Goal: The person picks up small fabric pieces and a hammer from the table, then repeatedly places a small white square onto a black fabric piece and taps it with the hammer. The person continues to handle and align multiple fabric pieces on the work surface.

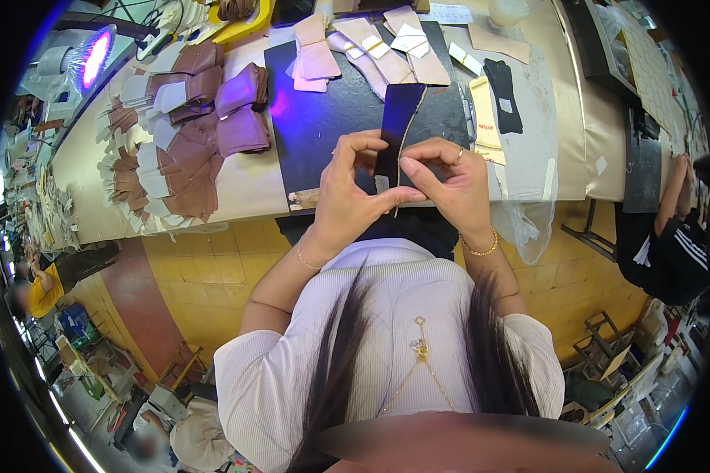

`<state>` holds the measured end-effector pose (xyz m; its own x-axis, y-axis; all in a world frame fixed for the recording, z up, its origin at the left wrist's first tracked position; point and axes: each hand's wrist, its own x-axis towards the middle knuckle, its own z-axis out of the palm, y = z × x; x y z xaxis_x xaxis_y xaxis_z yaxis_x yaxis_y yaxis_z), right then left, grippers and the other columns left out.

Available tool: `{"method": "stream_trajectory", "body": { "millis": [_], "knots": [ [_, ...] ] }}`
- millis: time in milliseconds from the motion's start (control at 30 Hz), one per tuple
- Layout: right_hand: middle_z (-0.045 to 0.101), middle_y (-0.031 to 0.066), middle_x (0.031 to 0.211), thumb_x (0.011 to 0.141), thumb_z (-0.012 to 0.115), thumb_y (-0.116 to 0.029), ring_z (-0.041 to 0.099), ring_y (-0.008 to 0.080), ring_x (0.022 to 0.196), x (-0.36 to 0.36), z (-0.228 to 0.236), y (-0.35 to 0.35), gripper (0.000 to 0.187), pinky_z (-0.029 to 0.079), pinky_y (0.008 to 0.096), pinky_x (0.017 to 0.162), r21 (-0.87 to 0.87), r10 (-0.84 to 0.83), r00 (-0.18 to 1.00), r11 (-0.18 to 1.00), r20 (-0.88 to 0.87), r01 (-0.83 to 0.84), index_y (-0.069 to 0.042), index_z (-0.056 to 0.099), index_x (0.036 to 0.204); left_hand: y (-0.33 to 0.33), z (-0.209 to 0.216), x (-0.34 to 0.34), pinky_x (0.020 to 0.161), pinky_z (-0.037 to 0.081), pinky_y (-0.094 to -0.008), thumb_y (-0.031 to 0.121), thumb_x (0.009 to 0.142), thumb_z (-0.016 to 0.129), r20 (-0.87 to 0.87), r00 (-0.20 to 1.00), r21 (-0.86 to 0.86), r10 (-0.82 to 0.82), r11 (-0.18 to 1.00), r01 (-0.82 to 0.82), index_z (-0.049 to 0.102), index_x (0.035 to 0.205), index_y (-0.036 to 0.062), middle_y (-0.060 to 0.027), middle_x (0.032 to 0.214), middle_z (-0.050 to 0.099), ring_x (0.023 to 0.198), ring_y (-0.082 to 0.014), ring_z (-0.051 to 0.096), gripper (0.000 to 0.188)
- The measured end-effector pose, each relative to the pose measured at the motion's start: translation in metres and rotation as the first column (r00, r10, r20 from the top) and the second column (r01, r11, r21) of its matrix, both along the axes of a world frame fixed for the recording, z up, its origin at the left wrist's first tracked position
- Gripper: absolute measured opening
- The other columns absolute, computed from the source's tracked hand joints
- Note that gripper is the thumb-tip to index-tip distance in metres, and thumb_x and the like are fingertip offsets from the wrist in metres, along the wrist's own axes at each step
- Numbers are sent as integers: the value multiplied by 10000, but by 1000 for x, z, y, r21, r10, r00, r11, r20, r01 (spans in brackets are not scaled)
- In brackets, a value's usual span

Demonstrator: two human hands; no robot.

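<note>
A dark, slightly curved strip of what looks like leather (402, 110), with a pale edge along its right side, is held up between my hands. My left hand (351, 181) grips its left side, the index finger against the strip and the thumb reaching across its lower end. With thumb and fingertips my right hand (454, 185) pinches the right edge. Beneath the strip lies a black board (315, 150) at the table's front edge. Beyond it sit banded bundles of pinkish-beige pieces (315, 51), some wrapped with white paper. Fingers cover the strip's lower part.
Stacks of brown pieces with pale backing (185, 158) fill the table's left side, near a glowing lamp (95, 59). To the right lie a black bundle (503, 94), cream pieces (487, 118) and clear plastic (528, 229) hanging over the edge. Another person's arm (670, 197) is far right.
</note>
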<state>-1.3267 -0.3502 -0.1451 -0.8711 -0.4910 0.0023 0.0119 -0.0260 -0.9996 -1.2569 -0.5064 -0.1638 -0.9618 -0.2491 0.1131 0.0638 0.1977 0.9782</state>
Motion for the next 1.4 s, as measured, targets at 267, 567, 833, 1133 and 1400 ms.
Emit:
{"method": "stream_trajectory", "body": {
  "millis": [267, 567, 833, 1133, 1400],
  "knots": [
    [706, 70, 838, 837, 721, -71, 664, 100, 762, 0, 3, 2, 110, 534, 243, 719, 93, -1, 1000, 996, 9, 0, 26, 707, 889, -1, -2, 1, 733, 482, -302, 282, 604, 919, -16, 1000, -100, -7, 995, 5, 543, 1084, 37, -88, 1114, 604, 802, -181, 553, 657],
    [712, 70, 863, 843, 728, -88, 664, 103, 762, 0, 3, 2, 144, 531, 241, 716, 80, 21, 1000, 997, -8, -21, 25, 717, 932, -1, -4, 0, 735, 489, -299, 296, 595, 923, 43, 999, 45, -10, 999, 8, 543, 1081, 31, -92, 1101, 604, 807, -179, 572, 671],
    [713, 71, 866, 839, 728, -79, 668, 106, 768, 0, 2, 3, 136, 534, 243, 721, 79, 18, 1000, 997, -7, -18, 26, 716, 925, 0, -3, 0, 731, 486, -299, 276, 605, 919, 30, 1000, 2, -9, 1000, 9, 538, 1089, 33, -93, 1115, 600, 804, -181, 564, 663],
    [703, 69, 840, 840, 718, -65, 673, 107, 763, 0, 0, 3, 123, 536, 245, 707, 108, 0, 1000, 994, 11, -1, 32, 702, 913, 1, 3, -1, 729, 492, -296, 236, 620, 909, -36, 999, -205, 3, 979, -11, 529, 1100, 31, -100, 1148, 601, 817, -195, 583, 646],
    [700, 93, 822, 846, 705, -81, 687, 137, 707, -7, 1, 6, 121, 538, 257, 661, 170, 82, 993, 983, -84, -67, 31, 682, 884, -4, 5, -6, 775, 510, -256, 139, 879, 729, 249, 933, 611, -260, 790, 57, 489, 1117, -6, -122, 1096, 625, 1020, -137, 623, 368]
  ]
}}
